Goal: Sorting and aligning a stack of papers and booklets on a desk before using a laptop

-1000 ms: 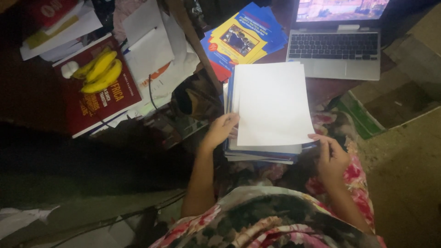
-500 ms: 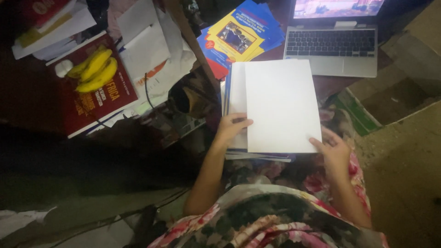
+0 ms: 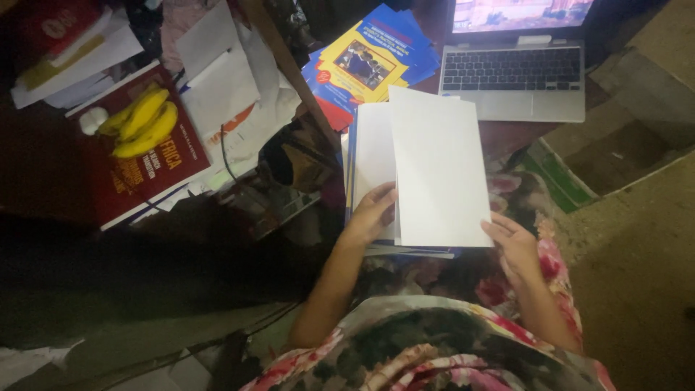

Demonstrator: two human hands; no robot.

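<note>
The white sheet [image 3: 438, 170] lies on top of the stack of blue-edged leaflets [image 3: 369, 156] on the person's lap, skewed to the right of the pile. The left hand [image 3: 373, 213] pinches its near left edge, thumb on top; the right hand [image 3: 515, 245] rests open, fingertips at the near right corner. Squaring it well probably calls for even pressure at both corners, keeping clear of the laptop [image 3: 514, 76] beyond.

Person, head-camera view: both forearms bare, no sleeves reaching the left hand [image 3: 371, 215] or right hand [image 3: 515, 245]. Garment: floral print fabric, pink-red blossoms on dark green and cream ground, below both hands.
</note>
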